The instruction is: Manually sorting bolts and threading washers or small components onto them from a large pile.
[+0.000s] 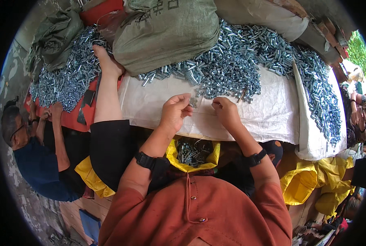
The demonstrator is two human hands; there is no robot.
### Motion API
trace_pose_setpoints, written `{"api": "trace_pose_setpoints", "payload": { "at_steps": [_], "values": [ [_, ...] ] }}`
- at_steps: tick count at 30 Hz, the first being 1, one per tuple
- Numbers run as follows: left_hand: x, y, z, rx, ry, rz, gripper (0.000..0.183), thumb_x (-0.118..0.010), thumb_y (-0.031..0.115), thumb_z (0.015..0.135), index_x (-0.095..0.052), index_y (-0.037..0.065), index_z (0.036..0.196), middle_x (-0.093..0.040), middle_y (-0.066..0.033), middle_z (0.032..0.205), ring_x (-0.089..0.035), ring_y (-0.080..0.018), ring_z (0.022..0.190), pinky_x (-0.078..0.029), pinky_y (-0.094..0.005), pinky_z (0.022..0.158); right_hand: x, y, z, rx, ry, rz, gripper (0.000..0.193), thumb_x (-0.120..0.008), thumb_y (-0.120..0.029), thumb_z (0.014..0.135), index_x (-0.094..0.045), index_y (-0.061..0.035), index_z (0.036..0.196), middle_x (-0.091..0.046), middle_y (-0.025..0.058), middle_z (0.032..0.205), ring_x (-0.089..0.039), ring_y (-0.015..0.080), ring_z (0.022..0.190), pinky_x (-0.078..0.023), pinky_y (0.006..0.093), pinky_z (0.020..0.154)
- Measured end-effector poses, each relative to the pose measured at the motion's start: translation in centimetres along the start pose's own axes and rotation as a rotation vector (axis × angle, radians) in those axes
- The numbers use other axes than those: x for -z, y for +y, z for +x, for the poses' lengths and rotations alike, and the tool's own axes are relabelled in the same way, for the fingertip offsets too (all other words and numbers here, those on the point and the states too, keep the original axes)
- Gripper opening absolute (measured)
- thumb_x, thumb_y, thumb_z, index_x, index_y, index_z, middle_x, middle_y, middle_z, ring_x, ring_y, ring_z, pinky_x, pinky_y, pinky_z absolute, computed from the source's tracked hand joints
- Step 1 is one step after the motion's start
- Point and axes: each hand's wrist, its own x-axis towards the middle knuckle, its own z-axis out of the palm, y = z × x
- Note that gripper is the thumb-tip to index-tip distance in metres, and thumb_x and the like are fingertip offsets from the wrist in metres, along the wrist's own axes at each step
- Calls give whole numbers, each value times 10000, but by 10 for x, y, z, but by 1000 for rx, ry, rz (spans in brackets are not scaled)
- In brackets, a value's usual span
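Orange shirt [199, 205], metal pieces [228, 74], long axes haphazard

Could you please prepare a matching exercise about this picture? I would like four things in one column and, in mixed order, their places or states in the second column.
1. Green sack
2. Yellow bag in the middle
3. White sheet
4. Arm straps

A. Open, with metal pieces inside
B. Black, worn as a pair
C. Spread below the left hand and right hand
D. Bulging, beyond both hands

Pairs: 1-D, 2-A, 3-C, 4-B
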Motion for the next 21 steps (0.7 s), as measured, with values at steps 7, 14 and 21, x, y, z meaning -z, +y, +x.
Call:
{"api": "trace_pose_setpoints", "payload": {
  "at_steps": [7,14,21],
  "values": [
    [-16,-6,-14,67,-84,-39,76,-570,90,843,-552,28,884,-595,-76,710,-574,-127,561,-473,-224,477,23,-51,-8,-689,-191,1526,130,-575,-64,837,-549,-9,952,-599,110,744,-573,161,548,-463,265,479],
    [-29,-7,-28,57,-143,-22,70,-582,89,834,-537,36,845,-594,-80,705,-579,-143,552,-474,-236,472,22,-54,-16,-792,-177,1573,109,-575,-124,853,-554,-22,885,-577,71,678,-465,108,475,-370,224,430],
    [-31,-9,-30,44,-172,0,86,-597,90,824,-528,38,822,-593,-80,706,-581,-147,551,-471,-249,467,26,-53,-18,-778,-171,1517,101,-572,-117,852,-563,-17,865,-569,63,665,-445,97,457,-335,210,399]
  ]
}}
